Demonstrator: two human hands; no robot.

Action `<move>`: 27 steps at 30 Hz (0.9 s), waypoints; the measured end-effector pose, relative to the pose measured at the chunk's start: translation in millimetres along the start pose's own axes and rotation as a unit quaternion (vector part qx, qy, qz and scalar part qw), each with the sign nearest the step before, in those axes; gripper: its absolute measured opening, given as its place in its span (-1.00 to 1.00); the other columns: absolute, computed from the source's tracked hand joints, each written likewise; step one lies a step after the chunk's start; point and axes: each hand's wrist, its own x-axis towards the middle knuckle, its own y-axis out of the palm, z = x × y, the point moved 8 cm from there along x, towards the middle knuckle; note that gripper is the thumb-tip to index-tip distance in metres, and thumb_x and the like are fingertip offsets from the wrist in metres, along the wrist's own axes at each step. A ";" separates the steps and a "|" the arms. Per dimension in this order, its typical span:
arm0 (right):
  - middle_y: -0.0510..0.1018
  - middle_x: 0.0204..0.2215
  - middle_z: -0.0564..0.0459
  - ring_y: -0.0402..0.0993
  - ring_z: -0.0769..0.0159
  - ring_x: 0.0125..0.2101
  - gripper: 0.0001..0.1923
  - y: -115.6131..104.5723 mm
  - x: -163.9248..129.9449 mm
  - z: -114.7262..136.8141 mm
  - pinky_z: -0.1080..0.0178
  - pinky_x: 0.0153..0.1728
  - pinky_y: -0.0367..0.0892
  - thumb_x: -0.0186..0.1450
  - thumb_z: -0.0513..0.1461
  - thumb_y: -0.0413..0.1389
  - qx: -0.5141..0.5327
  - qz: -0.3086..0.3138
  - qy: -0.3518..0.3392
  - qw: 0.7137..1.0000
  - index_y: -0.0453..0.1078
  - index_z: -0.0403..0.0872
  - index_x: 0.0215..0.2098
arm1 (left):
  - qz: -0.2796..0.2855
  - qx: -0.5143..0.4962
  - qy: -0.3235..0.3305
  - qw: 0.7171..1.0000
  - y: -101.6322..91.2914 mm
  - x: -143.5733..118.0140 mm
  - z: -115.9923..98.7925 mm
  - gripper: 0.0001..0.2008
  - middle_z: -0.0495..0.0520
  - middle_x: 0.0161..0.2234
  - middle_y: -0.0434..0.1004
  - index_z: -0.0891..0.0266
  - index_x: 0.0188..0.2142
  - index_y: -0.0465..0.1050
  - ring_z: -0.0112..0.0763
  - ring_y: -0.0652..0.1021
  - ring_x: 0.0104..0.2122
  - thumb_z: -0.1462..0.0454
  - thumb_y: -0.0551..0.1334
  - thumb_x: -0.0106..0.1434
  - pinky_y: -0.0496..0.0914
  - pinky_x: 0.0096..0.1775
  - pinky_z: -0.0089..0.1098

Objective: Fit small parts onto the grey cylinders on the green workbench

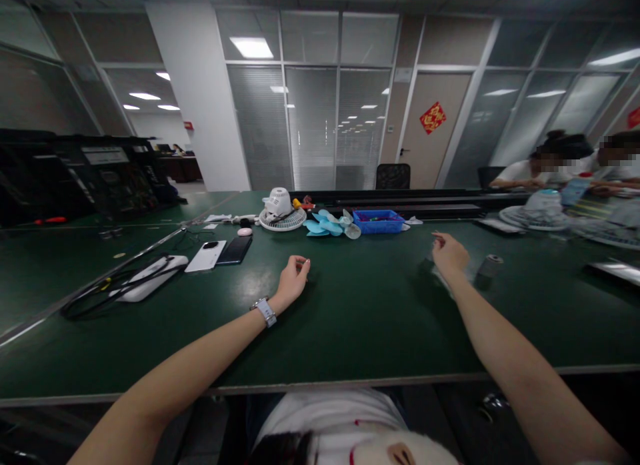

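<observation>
My left hand (294, 278), with a watch (265, 311) on its wrist, is above the green table (350, 318). Its fingers are loosely curled, a gap shows by the thumb, and I see nothing in it. Farther right, my right hand (450, 255) has its fingers bent together, tips pointing left. Whatever they hold, if anything, is hidden. A blurred see-through thing (436, 273) lies below this hand; whether they touch I cannot tell. Close by on the right stands a small grey cylinder (490, 268). Light-blue fan blades (325, 223) and a blue basket (377, 222) sit beyond my hands.
A white fan part (280, 211) stands at the back. To the left are a white phone (206, 255), a dark phone (235, 249), and a white device (150, 281) with a black cable. More fan parts (543, 208) lie at right, where people sit working.
</observation>
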 end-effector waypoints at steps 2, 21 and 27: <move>0.63 -0.26 -0.04 0.50 0.22 -0.31 -0.65 3.1 2.0 -4.6 0.24 -0.28 0.32 0.26 -0.24 0.06 0.029 -0.001 0.003 1.000 0.54 0.02 -0.03 | 0.001 0.000 0.003 1.000 0.6 0.5 0.2 -0.70 0.06 -0.29 0.50 0.22 -0.13 0.31 -0.40 0.53 -0.45 0.05 0.09 0.34 0.38 -0.35 -0.36; 0.63 -0.25 0.03 0.52 0.25 -0.33 -0.73 5.4 5.4 -16.5 0.24 -0.24 0.33 0.22 -0.29 0.08 0.088 0.006 0.019 0.996 0.56 0.01 -0.17 | 0.011 -0.003 0.008 1.000 0.7 -0.4 0.0 -0.69 0.06 -0.25 0.51 0.20 -0.12 0.32 -0.41 0.53 -0.45 0.04 0.11 0.32 0.37 -0.34 -0.37; 0.63 -0.32 -0.03 0.51 0.20 -0.33 -0.71 2.9 4.4 -9.9 0.22 -0.27 0.33 0.23 -0.22 0.06 0.050 0.012 -0.002 0.999 0.58 -0.03 -0.16 | 0.009 -0.002 0.016 1.000 0.7 0.5 1.9 -0.68 0.06 -0.26 0.52 0.21 -0.12 0.34 -0.40 0.54 -0.45 0.03 0.11 0.32 0.38 -0.35 -0.36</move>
